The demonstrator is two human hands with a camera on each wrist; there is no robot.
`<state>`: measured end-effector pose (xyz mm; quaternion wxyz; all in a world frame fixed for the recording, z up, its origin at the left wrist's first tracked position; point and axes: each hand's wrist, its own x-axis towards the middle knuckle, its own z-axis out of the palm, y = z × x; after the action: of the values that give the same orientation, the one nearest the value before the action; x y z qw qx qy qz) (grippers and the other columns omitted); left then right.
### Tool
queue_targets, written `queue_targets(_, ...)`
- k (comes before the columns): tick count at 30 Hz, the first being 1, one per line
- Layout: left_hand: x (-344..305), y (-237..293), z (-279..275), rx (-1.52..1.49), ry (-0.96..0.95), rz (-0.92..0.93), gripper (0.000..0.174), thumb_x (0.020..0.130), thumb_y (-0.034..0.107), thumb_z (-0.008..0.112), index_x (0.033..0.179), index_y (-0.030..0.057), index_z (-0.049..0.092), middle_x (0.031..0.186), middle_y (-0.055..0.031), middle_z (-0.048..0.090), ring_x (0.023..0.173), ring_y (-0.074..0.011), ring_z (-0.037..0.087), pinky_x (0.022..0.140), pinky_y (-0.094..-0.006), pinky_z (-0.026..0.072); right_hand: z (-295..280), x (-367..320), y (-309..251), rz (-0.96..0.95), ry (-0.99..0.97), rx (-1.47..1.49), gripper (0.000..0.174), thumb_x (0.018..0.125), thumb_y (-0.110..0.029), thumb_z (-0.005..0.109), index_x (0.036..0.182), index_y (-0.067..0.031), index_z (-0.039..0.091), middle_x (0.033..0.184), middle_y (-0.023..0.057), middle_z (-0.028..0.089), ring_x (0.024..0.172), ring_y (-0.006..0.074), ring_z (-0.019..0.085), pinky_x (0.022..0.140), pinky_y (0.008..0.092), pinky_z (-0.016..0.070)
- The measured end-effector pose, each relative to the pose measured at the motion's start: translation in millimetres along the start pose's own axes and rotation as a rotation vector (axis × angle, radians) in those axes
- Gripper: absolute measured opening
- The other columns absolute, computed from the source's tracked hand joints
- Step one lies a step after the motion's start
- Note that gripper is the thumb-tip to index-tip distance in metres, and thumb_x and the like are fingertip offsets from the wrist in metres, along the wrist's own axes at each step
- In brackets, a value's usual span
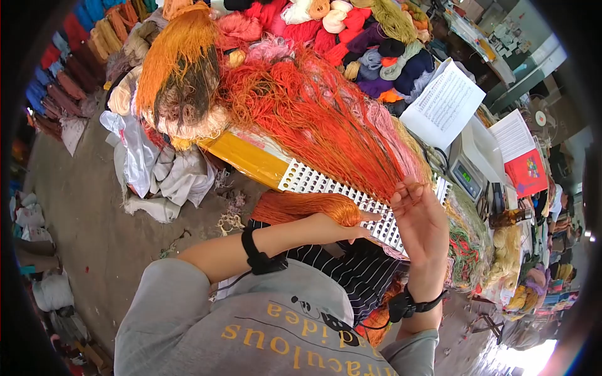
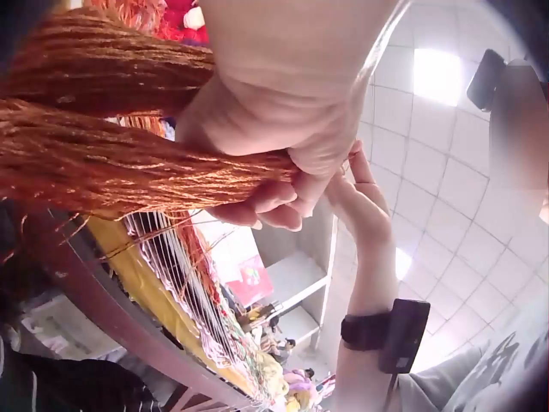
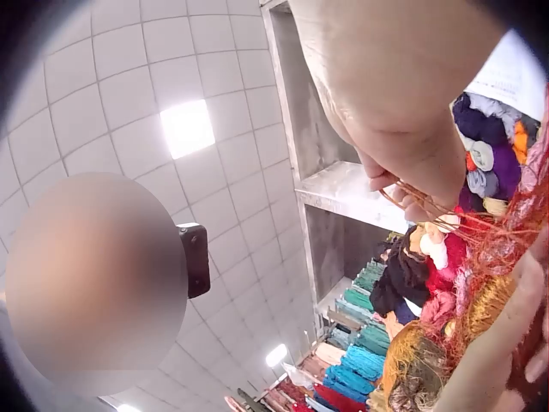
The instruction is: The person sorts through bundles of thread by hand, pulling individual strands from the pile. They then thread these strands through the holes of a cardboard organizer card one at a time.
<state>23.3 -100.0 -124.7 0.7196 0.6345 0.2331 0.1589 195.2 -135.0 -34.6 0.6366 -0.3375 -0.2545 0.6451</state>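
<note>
At the near edge of the white holed board (image 1: 316, 183), the left hand (image 1: 351, 230) has its grip clamped round an orange yarn bundle (image 1: 298, 207). The right hand (image 1: 421, 222) pinches a few strands (image 3: 410, 197). A hard pull could tangle them in the loose yarn (image 1: 326, 119) draped over the board. The board's nearest holes look bare.

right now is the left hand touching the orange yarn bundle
Touching. The left wrist view shows the left hand curled tight round the orange yarn bundle, with no gap between them.
</note>
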Motion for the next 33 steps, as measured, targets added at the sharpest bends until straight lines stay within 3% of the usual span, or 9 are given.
queue_targets(2, 1.4, 4.8, -1.4, 0.003, 0.005, -0.028, 0.035, 0.091, 0.029, 0.054, 0.122, 0.0136, 0.058, 0.063, 0.0064, 0.049, 0.059, -0.0018, 0.043, 0.052, -0.0177, 0.0334, 1.0, -1.0, 0.6, 0.012, 0.004, 0.012, 0.019, 0.091, -0.020, 0.055, 0.084, -0.0037, 0.057, 0.106, 0.0096, 0.057, 0.098, 0.0180, 0.054, 0.087, 0.0314, 0.0456)
queue_targets(5, -0.7, 2.4, -8.4, -0.076, -0.095, -0.072, 0.022, 0.089, 0.026, 0.057, 0.100, 0.0088, 0.065, 0.063, 0.0051, 0.051, 0.055, -0.0021, 0.042, 0.049, -0.0175, 0.0317, -2.7, -3.4, -5.2, 0.001, 0.010, 0.079, 0.018, 0.091, -0.020, 0.054, 0.084, -0.0038, 0.057, 0.107, 0.0089, 0.057, 0.099, 0.0192, 0.053, 0.088, 0.0331, 0.0441)
queue_targets(7, -18.8, 0.5, -19.2, -0.220, 0.008, -0.019, 0.018, 0.087, 0.023, 0.060, 0.080, 0.0056, 0.063, 0.065, 0.0026, 0.054, 0.054, -0.0023, 0.044, 0.048, -0.0173, 0.0330, -13.7, -4.3, -14.5, -0.020, 0.011, 0.162, 0.018, 0.092, -0.020, 0.054, 0.084, -0.0039, 0.057, 0.108, 0.0085, 0.056, 0.100, 0.0195, 0.052, 0.088, 0.0338, 0.0434)
queue_targets(11, -69.8, -8.9, -51.7, -0.306, 0.165, -0.075, 0.017, 0.087, 0.021, 0.061, 0.081, 0.0047, 0.061, 0.069, -0.0005, 0.058, 0.053, -0.0032, 0.046, 0.046, -0.0158, 0.0327, -38.2, -6.2, -42.4, -0.144, 0.026, 0.288, 0.016, 0.092, -0.019, 0.052, 0.086, -0.0047, 0.057, 0.109, 0.0079, 0.055, 0.101, 0.0195, 0.050, 0.086, 0.0352, 0.0424)
queue_targets(14, -102.0, -30.5, -69.4, -0.447, 0.358, -0.091, 0.015, 0.087, 0.018, 0.061, 0.079, 0.0053, 0.060, 0.068, -0.0011, 0.058, 0.053, -0.0053, 0.049, 0.054, -0.0173, 0.0412, -50.7, -6.8, -49.3, -0.117, 0.032, 0.339, 0.015, 0.093, -0.019, 0.051, 0.088, -0.0059, 0.057, 0.110, 0.0056, 0.055, 0.101, 0.0181, 0.049, 0.085, 0.0350, 0.0419)
queue_targets(17, -122.6, -43.4, -77.3, -0.620, 0.426, 0.073, 0.014, 0.086, 0.015, 0.060, 0.077, 0.0047, 0.058, 0.069, -0.0026, 0.058, 0.057, -0.0091, 0.052, 0.069, -0.0251, 0.0490, -50.8, -2.1, -44.7, -0.067, 0.067, 0.357, 0.016, 0.093, -0.020, 0.050, 0.089, -0.0068, 0.058, 0.112, 0.0039, 0.056, 0.103, 0.0175, 0.050, 0.084, 0.0348, 0.0417)
queue_targets(19, -131.1, -46.5, -80.8, -0.687, 0.384, 0.120, 0.016, 0.086, 0.014, 0.059, 0.074, 0.0040, 0.056, 0.069, -0.0067, 0.055, 0.069, -0.0182, 0.054, 0.080, -0.0417, 0.0518, -56.3, 6.1, -44.5, -0.078, 0.018, 0.367, 0.018, 0.094, -0.021, 0.048, 0.089, -0.0076, 0.059, 0.114, 0.0039, 0.056, 0.105, 0.0178, 0.050, 0.084, 0.0348, 0.0416)
queue_targets(26, -141.5, -47.5, -93.8, -0.837, 0.403, 0.244, 0.019, 0.088, 0.018, 0.058, 0.074, 0.0050, 0.054, 0.065, -0.0041, 0.050, 0.071, -0.0173, 0.051, 0.077, -0.0364, 0.0492, -93.6, 18.0, -71.7, -0.136, -0.031, 0.375, 0.021, 0.095, -0.021, 0.046, 0.091, -0.0072, 0.061, 0.114, 0.0062, 0.059, 0.107, 0.0205, 0.051, 0.089, 0.0373, 0.0394)
queue_targets(33, -161.3, -60.4, -121.8, -0.973, 0.571, 0.306, 0.020, 0.093, 0.020, 0.050, 0.102, 0.0046, 0.058, 0.063, -0.0006, 0.046, 0.067, -0.0159, 0.046, 0.062, -0.0311, 0.0469, -156.3, 22.6, -112.1, -0.197, 0.153, 0.198, 0.016, 0.093, -0.019, 0.050, 0.092, -0.0071, 0.059, 0.114, 0.0057, 0.059, 0.103, 0.0199, 0.053, 0.086, 0.0351, 0.0415)
